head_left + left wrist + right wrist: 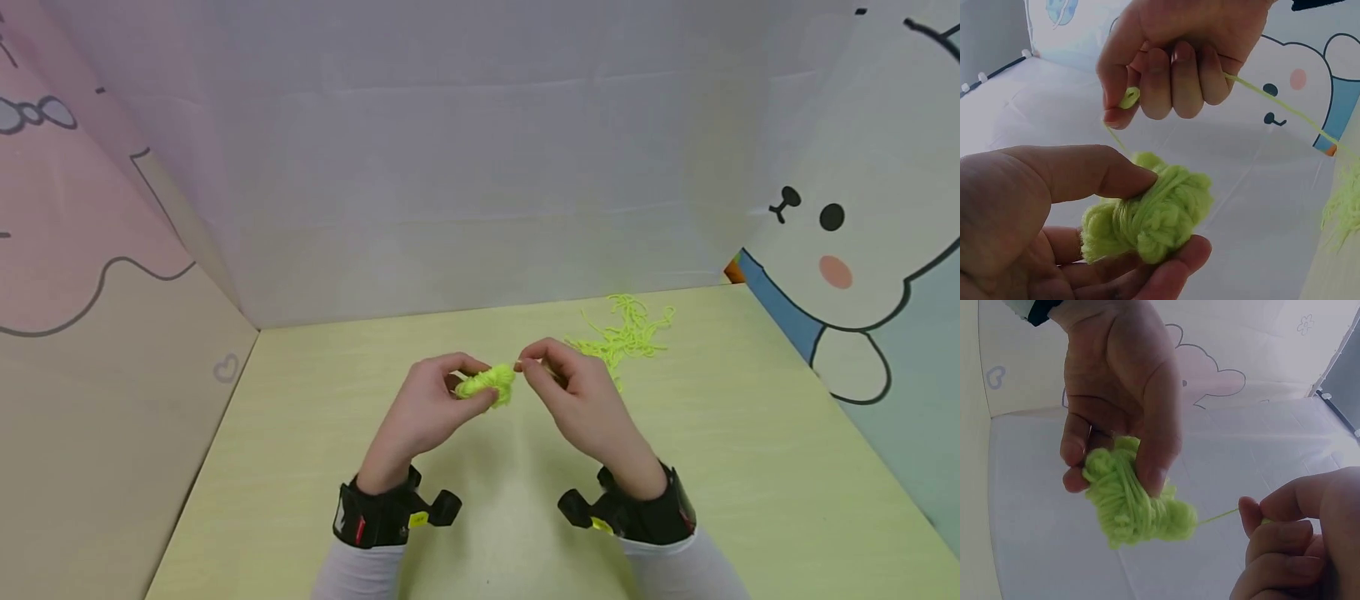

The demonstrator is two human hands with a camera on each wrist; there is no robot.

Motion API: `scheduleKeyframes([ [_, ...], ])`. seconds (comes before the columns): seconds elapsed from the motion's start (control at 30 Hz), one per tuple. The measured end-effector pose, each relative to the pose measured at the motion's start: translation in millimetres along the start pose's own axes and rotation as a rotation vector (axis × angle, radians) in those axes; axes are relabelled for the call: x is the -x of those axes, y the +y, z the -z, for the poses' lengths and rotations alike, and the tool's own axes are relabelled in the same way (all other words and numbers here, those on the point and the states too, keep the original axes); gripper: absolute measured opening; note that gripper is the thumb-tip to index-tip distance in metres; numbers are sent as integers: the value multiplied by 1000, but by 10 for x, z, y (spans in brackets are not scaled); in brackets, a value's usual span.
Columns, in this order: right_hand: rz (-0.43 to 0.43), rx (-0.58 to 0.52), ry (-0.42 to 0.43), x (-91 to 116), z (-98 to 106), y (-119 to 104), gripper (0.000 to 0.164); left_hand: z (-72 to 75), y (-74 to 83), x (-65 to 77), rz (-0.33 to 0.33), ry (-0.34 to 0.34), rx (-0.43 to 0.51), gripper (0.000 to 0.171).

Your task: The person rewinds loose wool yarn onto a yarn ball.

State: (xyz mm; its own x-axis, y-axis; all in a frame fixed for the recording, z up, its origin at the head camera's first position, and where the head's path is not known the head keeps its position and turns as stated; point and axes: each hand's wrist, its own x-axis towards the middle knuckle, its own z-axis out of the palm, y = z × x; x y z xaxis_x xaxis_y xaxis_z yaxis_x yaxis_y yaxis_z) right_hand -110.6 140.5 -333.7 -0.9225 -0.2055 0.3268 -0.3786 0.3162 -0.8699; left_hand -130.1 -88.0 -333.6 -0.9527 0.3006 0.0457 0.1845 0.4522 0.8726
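yarn bundle (491, 380) gripped, strand (1217, 517) pinched

left hand (431, 408): partly closed, thumb and fingers gripping the bundle above the table (757, 433). right hand (588, 408): fingers curled in, thumb and forefinger pinching the strand, which runs straight from the bundle. bundle: lime-yellow, compact, turns of yarn wound about its middle. beyond, a loose yarn pile (632, 335) lies tangled on the table, near the back panel (465, 192).

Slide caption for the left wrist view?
Left hand holds a yarn bundle while the right hand pinches a strand.
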Motion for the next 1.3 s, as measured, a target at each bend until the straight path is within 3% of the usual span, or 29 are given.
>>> scheduleKeyframes([
  [0.17, 106, 40, -57, 18, -87, -19, 10, -8, -26, -24, -27, 100, 26, 22],
  [0.37, 150, 73, -108, 27, -193, -48, 12, -4, -28, -37, -7, 206, 200, 21],
  [0.6, 148, 112, -155, 19, -287, -40, 16, 2, 1, -57, -18, 229, 495, 16],
  [0.87, 101, 129, -223, 11, -361, -2, 21, -19, -9, -20, -54, 254, 601, 15],
  [1.03, 73, 98, -242, -1, -374, 23, 23, -32, -11, 17, -62, 202, 645, 24],
  [1.3, -20, 109, -307, -64, -265, 112, 21, 86, -59, 41, -117, -7, 552, 38],
])
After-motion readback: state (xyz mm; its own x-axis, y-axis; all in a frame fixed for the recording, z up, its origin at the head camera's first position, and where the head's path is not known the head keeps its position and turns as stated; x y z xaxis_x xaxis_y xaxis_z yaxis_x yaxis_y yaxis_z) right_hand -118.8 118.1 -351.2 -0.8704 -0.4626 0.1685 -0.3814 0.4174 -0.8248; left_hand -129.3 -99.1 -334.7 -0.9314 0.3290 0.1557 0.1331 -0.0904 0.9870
